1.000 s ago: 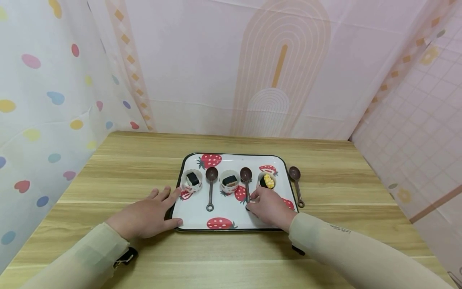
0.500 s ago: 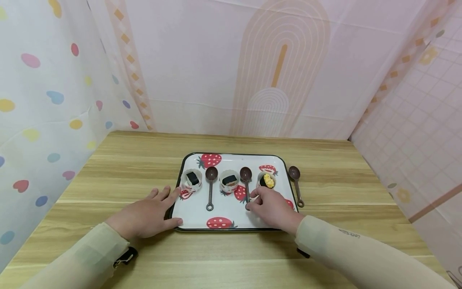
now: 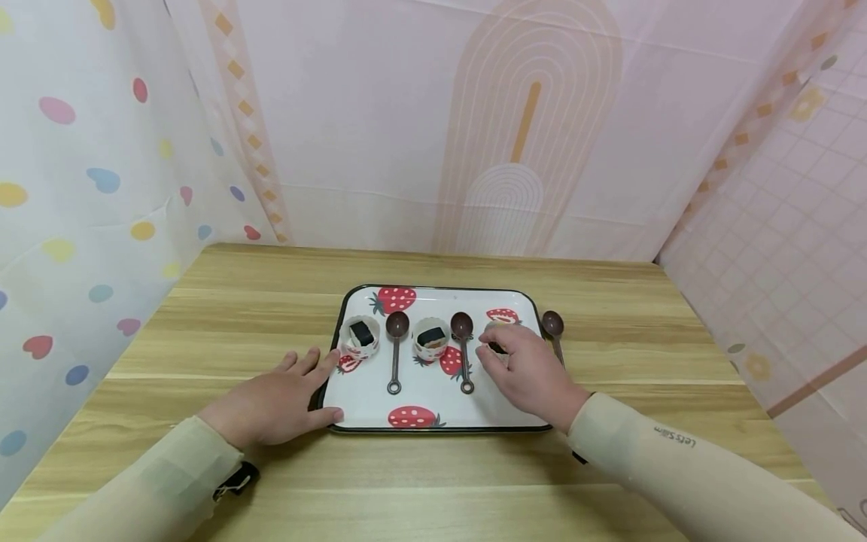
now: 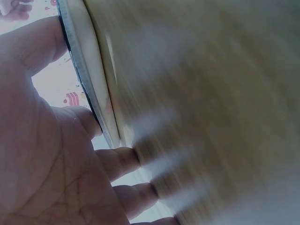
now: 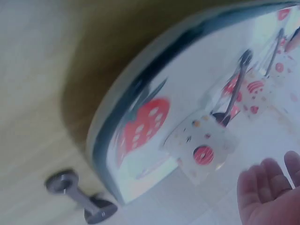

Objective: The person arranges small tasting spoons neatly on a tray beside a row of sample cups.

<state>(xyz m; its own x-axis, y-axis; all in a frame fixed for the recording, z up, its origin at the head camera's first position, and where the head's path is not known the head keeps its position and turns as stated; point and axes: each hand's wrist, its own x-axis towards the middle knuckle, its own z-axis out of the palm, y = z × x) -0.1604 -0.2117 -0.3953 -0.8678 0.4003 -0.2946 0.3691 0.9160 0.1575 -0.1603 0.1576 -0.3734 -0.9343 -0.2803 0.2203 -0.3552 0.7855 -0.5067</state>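
My left hand rests at the left rim of a white strawberry-print tray, fingers spread and thumb over the edge. In the left wrist view its thumb lies over the tray's rim. My right hand is over the tray's right part, holding nothing, its fingers loosely bent. It mostly covers the right paper cup in the head view. A brown measuring spoon lies between that cup and the middle cup, which holds a sushi piece. Another spoon lies farther left.
The left paper cup stands near the tray's left rim with a sushi piece in it. Outside the tray on the right, a third spoon lies on the wooden table. Printed curtains hang behind and at both sides.
My right hand has let go of the spoon left of the right cup and moved right and slightly up, now covering that cup. The left hand has stayed in place.
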